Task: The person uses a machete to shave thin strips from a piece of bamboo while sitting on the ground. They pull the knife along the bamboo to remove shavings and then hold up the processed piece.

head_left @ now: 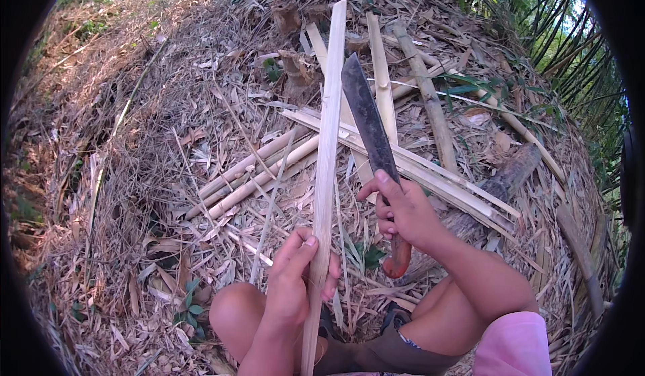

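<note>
A long pale split bamboo strip stands nearly upright in front of me, its lower end between my knees. My left hand is closed around its lower part, thumb along the near side. To the right of the strip, my right hand grips a machete with a dark broad blade and a reddish-brown hooked wooden handle. The blade points up and slightly left, its tip close beside the strip. Whether the tip touches the strip I cannot tell.
Several split bamboo strips lie across a dark log at the right. Round bamboo poles lie at left, another pole behind. Cut stumps stand farther off. Dry leaves cover the ground; bamboo growth rises at far right.
</note>
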`<state>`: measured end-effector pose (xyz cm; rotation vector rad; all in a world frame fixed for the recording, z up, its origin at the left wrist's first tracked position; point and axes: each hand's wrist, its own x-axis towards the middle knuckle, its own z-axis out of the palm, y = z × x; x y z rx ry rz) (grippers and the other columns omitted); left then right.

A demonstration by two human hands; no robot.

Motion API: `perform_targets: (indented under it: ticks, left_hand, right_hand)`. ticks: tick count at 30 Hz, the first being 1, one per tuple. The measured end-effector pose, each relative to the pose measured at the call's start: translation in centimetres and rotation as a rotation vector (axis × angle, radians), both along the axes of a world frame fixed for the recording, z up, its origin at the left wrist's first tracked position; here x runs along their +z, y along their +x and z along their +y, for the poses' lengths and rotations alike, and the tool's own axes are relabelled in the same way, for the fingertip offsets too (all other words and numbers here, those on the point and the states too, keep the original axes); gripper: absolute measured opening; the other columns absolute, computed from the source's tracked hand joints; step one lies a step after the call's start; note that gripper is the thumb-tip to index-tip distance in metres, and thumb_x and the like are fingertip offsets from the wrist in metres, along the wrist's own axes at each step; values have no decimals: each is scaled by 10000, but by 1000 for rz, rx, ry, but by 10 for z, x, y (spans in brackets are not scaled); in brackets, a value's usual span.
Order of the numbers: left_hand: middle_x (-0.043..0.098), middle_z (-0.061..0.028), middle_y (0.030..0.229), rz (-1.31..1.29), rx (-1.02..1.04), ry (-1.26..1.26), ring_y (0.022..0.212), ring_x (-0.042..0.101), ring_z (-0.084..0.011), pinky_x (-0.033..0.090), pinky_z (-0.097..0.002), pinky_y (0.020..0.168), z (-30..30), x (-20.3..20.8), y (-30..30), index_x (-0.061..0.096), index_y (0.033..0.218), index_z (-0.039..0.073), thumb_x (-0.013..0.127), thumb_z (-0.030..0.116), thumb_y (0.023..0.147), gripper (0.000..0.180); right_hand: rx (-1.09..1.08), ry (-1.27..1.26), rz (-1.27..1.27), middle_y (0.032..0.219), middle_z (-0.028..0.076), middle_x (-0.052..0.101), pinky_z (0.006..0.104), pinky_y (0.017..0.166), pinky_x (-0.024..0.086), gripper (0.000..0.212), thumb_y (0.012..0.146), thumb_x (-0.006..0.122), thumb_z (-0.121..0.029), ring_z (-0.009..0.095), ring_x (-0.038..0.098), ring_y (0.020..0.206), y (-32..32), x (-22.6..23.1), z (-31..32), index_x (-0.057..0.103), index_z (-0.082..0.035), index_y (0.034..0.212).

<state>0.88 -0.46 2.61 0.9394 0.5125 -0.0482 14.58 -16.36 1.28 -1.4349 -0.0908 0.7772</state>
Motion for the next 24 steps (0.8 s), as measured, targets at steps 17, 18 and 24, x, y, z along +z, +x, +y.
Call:
perform_targets:
  ticks: [17, 18, 24]
  left_hand:
    - [559, -115, 692, 95, -293, -204, 411, 476, -172, 399, -257, 394, -8, -14, 8, 496, 1133, 9, 277, 386, 1050, 444]
    - [560, -123, 703, 102, -294, -209, 421, 489, -182, 414, -265, 404, -8, -17, 5, 505, 1154, 3, 294, 384, 1048, 448]
    - [527, -55, 737, 99, -300, -99, 513, 441, -96, 354, -219, 455, -4, -17, 8, 520, 1209, -15, 311, 319, 1071, 418]
  right_hand:
    - [42, -150, -181, 543, -25, 509, 247, 419, 375, 373, 892, 738, -330, 49, 473, 464, -8, -9, 16, 629, 24, 936]
    - [25, -157, -170, 548, -24, 513, 247, 419, 375, 368, 897, 731, -338, 50, 476, 466, -7, -7, 15, 624, 14, 920]
    - [26, -323, -401, 569, 34, 546, 349, 514, 462, 493, 937, 608, -500, 176, 571, 507, 1, -10, 6, 626, -16, 844]
